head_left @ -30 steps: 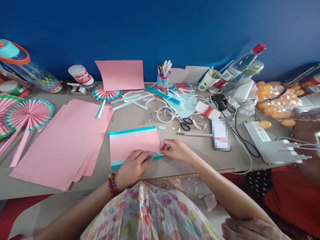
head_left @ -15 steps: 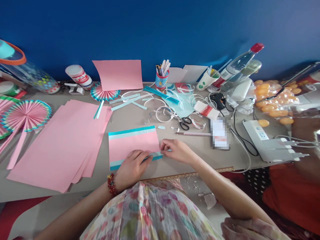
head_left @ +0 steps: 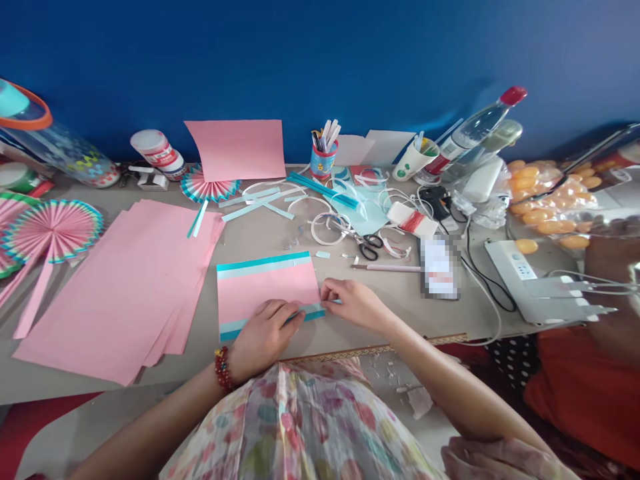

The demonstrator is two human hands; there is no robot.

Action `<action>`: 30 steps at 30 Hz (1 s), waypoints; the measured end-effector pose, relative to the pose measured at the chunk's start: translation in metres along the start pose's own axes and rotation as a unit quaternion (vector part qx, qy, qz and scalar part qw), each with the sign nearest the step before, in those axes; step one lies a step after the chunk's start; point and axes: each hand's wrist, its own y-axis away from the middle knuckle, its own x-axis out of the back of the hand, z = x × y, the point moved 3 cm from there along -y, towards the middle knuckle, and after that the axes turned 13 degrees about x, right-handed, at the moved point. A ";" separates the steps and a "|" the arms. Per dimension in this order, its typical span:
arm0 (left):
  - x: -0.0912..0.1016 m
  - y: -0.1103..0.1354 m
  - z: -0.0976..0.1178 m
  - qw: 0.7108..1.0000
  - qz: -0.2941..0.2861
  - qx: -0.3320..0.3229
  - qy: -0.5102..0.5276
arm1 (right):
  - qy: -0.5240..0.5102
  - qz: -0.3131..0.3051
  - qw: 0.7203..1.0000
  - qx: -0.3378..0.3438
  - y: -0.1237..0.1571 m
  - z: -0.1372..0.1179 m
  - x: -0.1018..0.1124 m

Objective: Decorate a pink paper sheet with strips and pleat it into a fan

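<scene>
On the bench (head_left: pixel 405 300), near its front edge: a pink sheet (head_left: pixel 265 287) lies flat before the person, banded along both long sides.
Far bands: a teal strip (head_left: pixel 264 259) on the outer edge, a pale blue strip (head_left: pixel 265 268) just inside it; both look straight, a good guide for the near pair.
Near bands: the same two colours, partly hidden by the fingers; the step in hand seems to be lining up and pressing these down.
Left hand: spread over the near bands, fingers bent lightly; this hand (head_left: pixel 267 333) should bear down evenly so the sheet cannot slide.
Right hand: at the right-hand corner, thumb and fingers drawn in; whether this hand (head_left: pixel 355 303) pinches a strip or merely touches it, I cannot tell.
Good pressing: best worked from the middle outward, smoothing toward the corner without tugging, lest the strip wrinkle or skew.
Corner check: strip ends want to finish flush with the sheet's side.
Scissors: the pair (head_left: pixel 369 248) lies beyond the right hand, handy should an end overhang.
Pink stack: more sheets (head_left: pixel 120 287) lie to the left, well apart from the hands.
</scene>
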 end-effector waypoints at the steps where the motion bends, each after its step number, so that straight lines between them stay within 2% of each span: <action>1: 0.000 0.000 0.000 1.000 -0.001 -0.001 0.000 | 0.001 -0.001 1.000 0.000 0.000 0.000 0.000; 7: 0.006 -0.005 0.001 1.000 -0.019 -0.001 0.000 | 0.007 -0.008 1.000 0.004 -0.001 0.000 0.000; 14: 0.004 -0.012 0.010 0.991 -0.068 -0.042 -0.112 | 0.012 -0.011 1.000 0.008 -0.001 0.000 0.001; 21: 0.009 -0.020 0.013 0.985 -0.091 -0.050 -0.135 | 0.052 -0.025 0.998 0.020 0.006 -0.007 0.002; 25: 0.009 -0.026 0.019 0.988 -0.081 -0.047 -0.124 | 0.118 -0.030 0.993 -0.005 0.011 -0.012 0.003; 30: 0.000 -0.031 0.022 0.989 -0.065 -0.067 -0.112 | 0.142 -0.036 0.989 -0.015 0.013 -0.013 0.002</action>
